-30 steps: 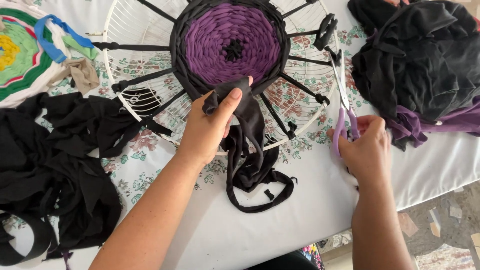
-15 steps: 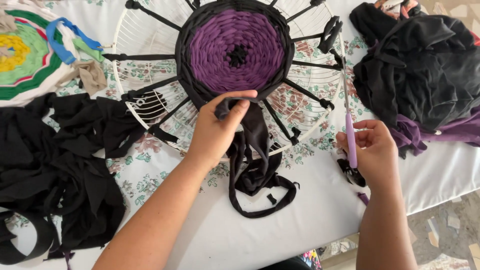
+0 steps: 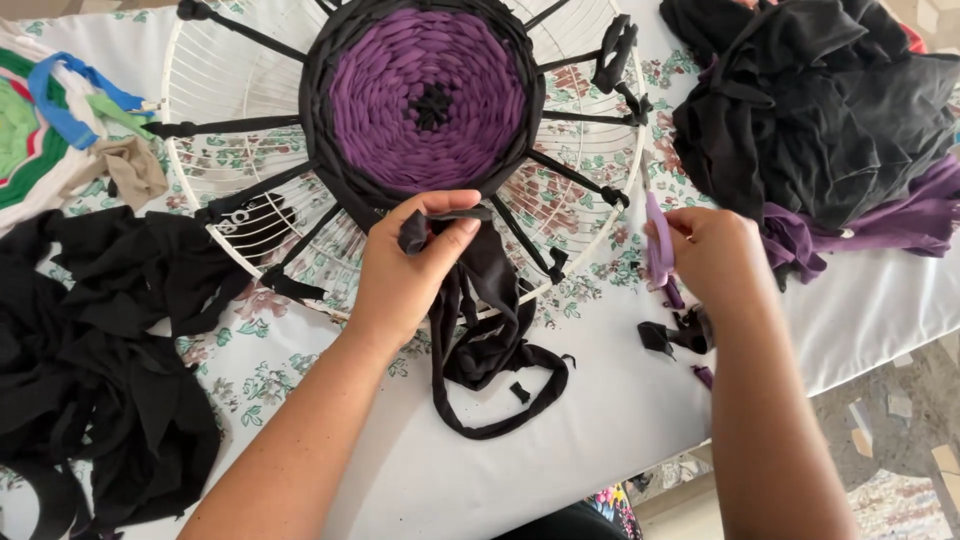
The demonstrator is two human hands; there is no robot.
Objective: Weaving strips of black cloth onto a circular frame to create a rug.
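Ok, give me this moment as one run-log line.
left hand: pinching black fabric strip at edge of woven disc | right hand: holding purple-handled scissors | base: white wire frame on table

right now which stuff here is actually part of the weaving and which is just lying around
In use: left hand pinching the black fabric strip; round woven mat on white wire frame; right hand holding purple-handled scissors.

Lying about: dark cloth pile; black scraps; colourful mat.
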